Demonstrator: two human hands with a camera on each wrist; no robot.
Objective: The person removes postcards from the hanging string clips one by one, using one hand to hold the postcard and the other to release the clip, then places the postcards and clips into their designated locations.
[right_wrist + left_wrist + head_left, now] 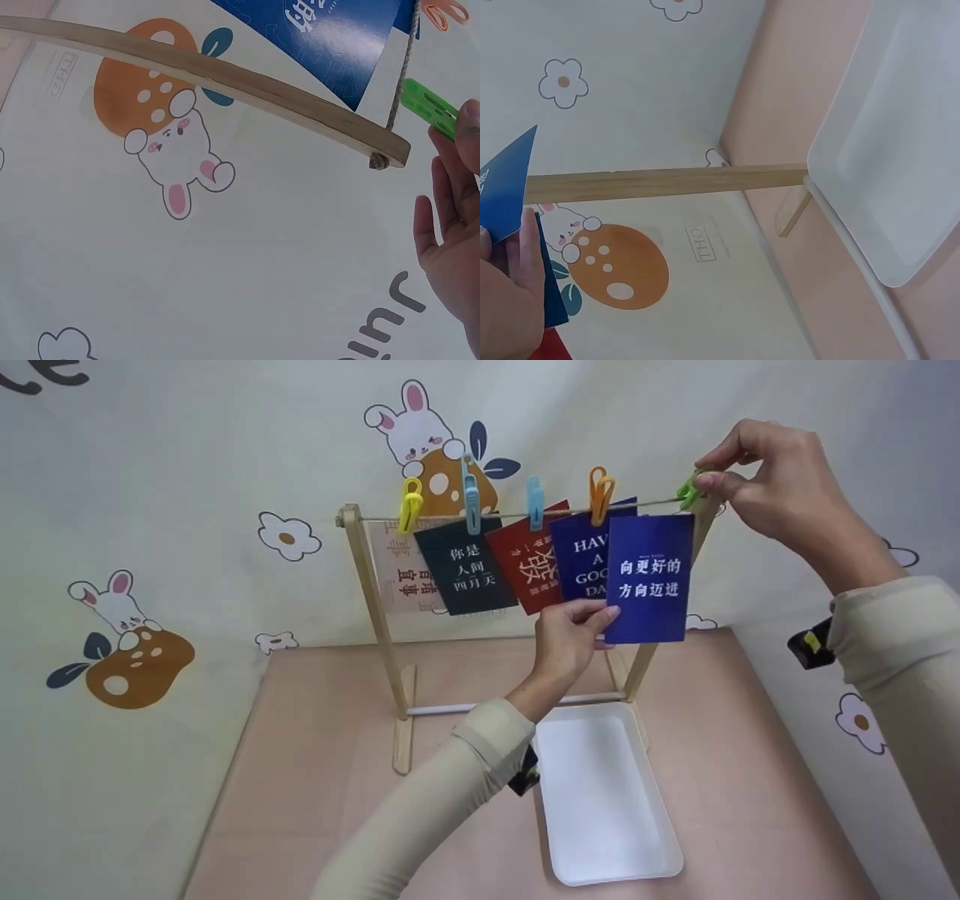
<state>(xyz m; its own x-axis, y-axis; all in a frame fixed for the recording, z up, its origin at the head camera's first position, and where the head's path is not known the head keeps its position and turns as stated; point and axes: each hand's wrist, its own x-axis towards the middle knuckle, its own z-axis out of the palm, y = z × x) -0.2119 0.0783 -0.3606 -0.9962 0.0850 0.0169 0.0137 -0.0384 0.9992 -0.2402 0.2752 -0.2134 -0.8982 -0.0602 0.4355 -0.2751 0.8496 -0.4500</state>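
Note:
My left hand pinches a blue card with white lettering by its lower left edge, in front of the rope's right part. Up at the right end of the rope, my right hand pinches a green clothespin between thumb and index finger, its tip right at the rope. The held card's top edge lies just below the rope in the head view. Left of it, a dark blue card hangs under an orange clothespin, partly covered by the held card.
A red card, a dark green card and a pale card hang further left, near blue and yellow clothespins. The rope spans a wooden frame. A white tray lies on the pink tabletop before the frame.

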